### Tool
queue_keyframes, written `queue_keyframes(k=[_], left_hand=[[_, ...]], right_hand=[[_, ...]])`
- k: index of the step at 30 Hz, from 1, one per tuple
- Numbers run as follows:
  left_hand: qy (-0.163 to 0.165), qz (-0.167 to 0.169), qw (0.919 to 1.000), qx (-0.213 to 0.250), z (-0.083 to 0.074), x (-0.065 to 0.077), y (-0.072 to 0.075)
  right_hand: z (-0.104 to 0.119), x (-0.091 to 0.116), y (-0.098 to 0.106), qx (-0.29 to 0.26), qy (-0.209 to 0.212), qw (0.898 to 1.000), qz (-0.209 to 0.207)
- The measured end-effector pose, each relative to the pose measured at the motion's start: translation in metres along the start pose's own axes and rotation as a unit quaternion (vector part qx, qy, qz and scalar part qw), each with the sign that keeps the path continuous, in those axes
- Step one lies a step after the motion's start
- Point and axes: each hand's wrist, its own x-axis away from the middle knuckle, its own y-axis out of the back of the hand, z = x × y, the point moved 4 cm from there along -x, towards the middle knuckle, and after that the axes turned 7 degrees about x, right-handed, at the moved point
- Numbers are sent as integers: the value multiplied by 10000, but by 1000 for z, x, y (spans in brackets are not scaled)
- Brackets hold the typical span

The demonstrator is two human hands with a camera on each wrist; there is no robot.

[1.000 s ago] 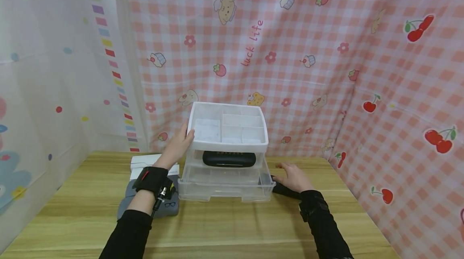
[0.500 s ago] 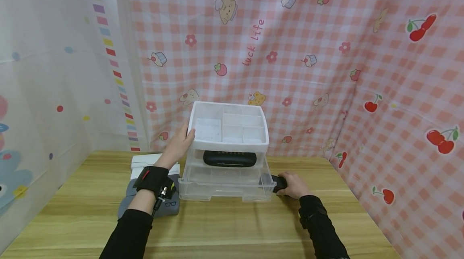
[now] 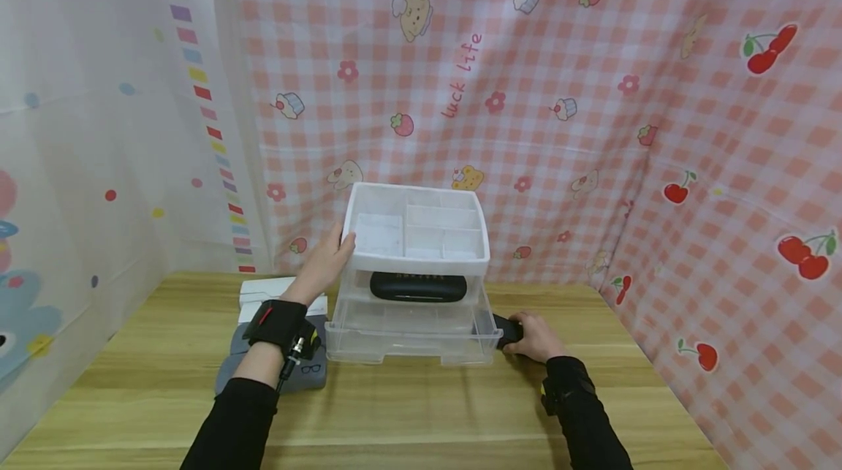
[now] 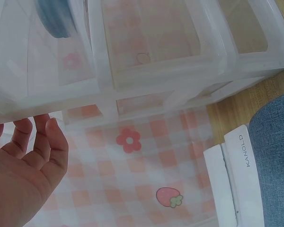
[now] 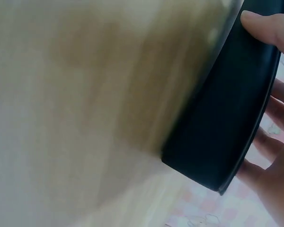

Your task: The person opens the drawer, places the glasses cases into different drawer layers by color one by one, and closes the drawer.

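A white-topped plastic drawer organizer (image 3: 416, 265) stands on the table, its clear drawer (image 3: 408, 346) pulled out at the front. My left hand (image 3: 324, 265) holds the organizer's upper left rim, thumb over the edge; in the left wrist view its curled fingers (image 4: 52, 142) meet the edge. A black elongated case (image 3: 418, 287) with gold lettering lies inside, under the top tray. To the organizer's right, my right hand (image 3: 536, 338) grips a second black case (image 5: 222, 104), with the thumb on one face and the fingers on the other side. Its far end is partly behind the clear drawer.
Left of the organizer lie a blue-grey fabric case (image 3: 309, 375) with a glasses print and a white box (image 4: 244, 165) lettered KANOLD, partly under my left forearm. The wooden table (image 3: 408, 419) meets patterned curtains (image 3: 421, 90) at the back and sides.
My right hand has closed round the black case at the right. That case has turned, its near end now pointing less toward me. The left hand stays on the organizer.
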Motion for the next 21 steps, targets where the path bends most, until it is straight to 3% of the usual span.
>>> queue_keyframes(k=[6, 15, 21], left_hand=[[5, 90, 9999, 105, 2, -2, -1], [-66, 56, 9999, 89, 1, -2, -1], [-91, 68, 9998, 149, 0, -2, -1]], right_hand=[[3, 3, 19, -216, 166, 9995, -159], [19, 16, 71, 136, 403, 9978, -512], [32, 30, 108, 613, 510, 9919, -984]])
